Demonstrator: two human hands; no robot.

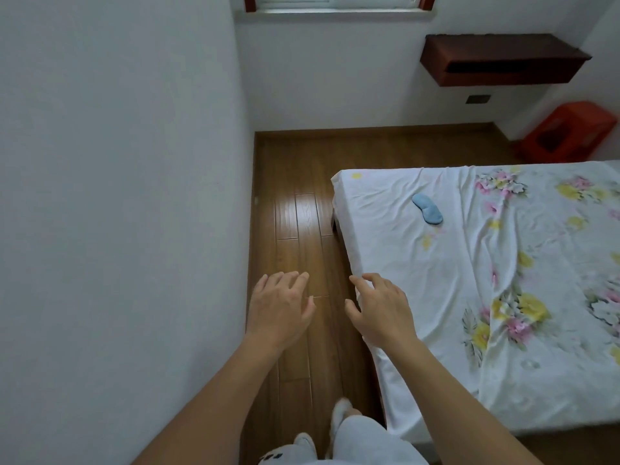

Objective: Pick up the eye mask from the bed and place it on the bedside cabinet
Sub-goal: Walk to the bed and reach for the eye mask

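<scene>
A light blue eye mask [427,208] lies flat on the bed [419,263], near its far left corner, on a white sheet with pink and yellow flowers. A dark red-brown wall-mounted cabinet [500,58] hangs on the far wall, up and to the right of the mask. My left hand [280,307] is stretched out over the wooden floor, fingers spread and holding nothing. My right hand [380,308] hovers over the bed's left edge, also spread and holding nothing, well short of the mask.
A narrow strip of wooden floor [298,216] runs between the white wall [117,196] on the left and the bed. An orange-red plastic stool [567,135] stands in the far right corner. A window sill [332,11] is at the top.
</scene>
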